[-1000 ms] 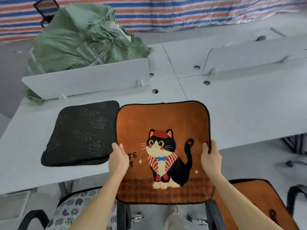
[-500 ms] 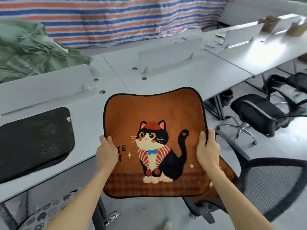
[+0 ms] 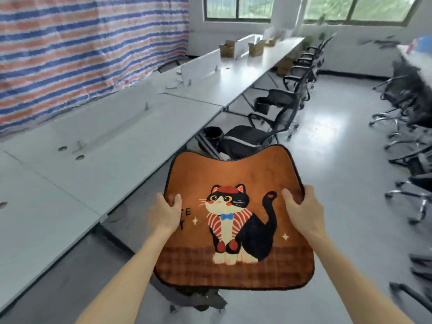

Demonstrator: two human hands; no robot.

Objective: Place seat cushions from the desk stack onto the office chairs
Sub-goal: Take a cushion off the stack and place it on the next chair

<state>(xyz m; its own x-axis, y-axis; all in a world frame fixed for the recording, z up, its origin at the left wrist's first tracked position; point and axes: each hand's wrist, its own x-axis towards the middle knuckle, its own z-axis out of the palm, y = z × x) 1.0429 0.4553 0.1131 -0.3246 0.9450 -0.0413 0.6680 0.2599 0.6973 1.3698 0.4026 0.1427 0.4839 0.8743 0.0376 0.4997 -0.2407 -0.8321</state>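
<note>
An orange seat cushion (image 3: 236,174) with a black-and-white cat picture hangs in front of me, held flat by both sides. My left hand (image 3: 166,212) grips its left edge and my right hand (image 3: 301,212) grips its right edge, thumbs on top. Beyond the cushion's far edge stands a black office chair (image 3: 245,140) with a bare seat, tucked at the long white desk (image 3: 112,146). Part of a chair base (image 3: 198,300) shows below the cushion. The desk stack is out of view.
More black office chairs (image 3: 301,64) line the desk toward the windows, and others (image 3: 406,104) stand along the right. Cardboard boxes (image 3: 254,49) sit on the far desk. A striped tarp (image 3: 81,50) covers the left wall. Grey floor (image 3: 339,160) runs between the chair rows.
My view has swung right, away from the black cushion and green sack on the desk. The orange cushion, still in both hands, now points down the aisle toward the row of chairs.
</note>
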